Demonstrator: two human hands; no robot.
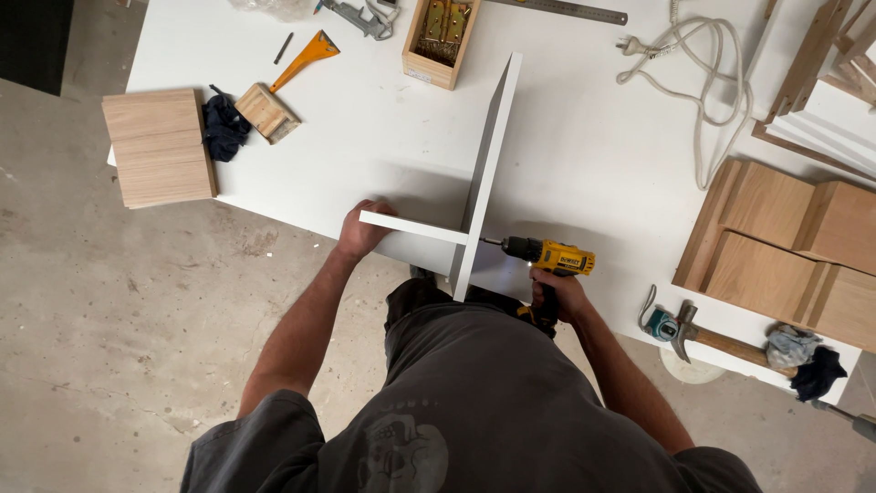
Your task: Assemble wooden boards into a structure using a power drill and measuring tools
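- The right hand [558,294] has its fingers wrapped around the grip of a yellow drill [547,256], which is held level with its bit pointing left.
- The bit tip meets the face of the tall panel [488,173], a white board standing on edge and running away from the person across the surface [584,155].
- The left hand [362,230] has its fingers curled over the near end of the short panel [412,227], pressing it end-on against the other side of the tall panel, in line with the bit.
- The two panels form a T; the joint is closed and looks square.
- Judging by this, the joint is set up and this fastening is in hand. Whether a screw is already seated cannot be told, as the bit tip is too small to read.
- No other fasteners show along the tall panel, so most of the joining looks left to do.
- Farther out: a hammer [712,340] and rag at the right edge, stacked oak pieces [789,242], a white cable [707,82], a wooden box [442,41] of hardware, a steel ruler, a scraper [306,57], a small block [265,111] and an oak board [157,146] overhanging the left edge.
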